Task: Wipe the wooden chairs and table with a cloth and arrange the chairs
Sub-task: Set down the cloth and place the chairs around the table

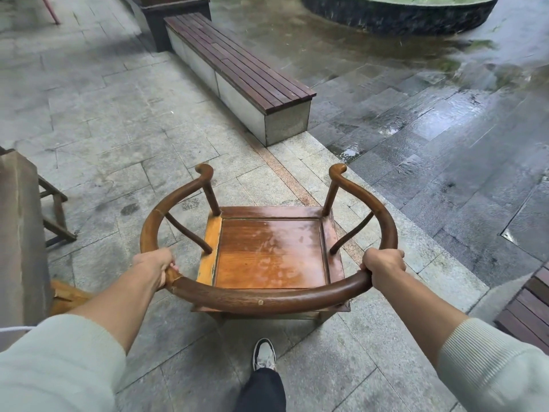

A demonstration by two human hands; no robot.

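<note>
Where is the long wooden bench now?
In the head view, the wooden bench lies upper centre, beyond the chair, beside the wet pavement on its right.

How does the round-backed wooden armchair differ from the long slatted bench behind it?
The orange-brown round-backed wooden armchair has a curved rail and one solid panel seat; the dark slatted wooden bench is long, straight and backless. The armchair stands on legs; the bench sits on a pale stone base. The left hand and right hand grip the armchair; nothing touches the bench. Both are wooden.

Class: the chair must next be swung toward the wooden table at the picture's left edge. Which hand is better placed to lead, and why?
Left. The left hand grips the chair rail on the side nearest the table; the right hand grips the far side.
</note>
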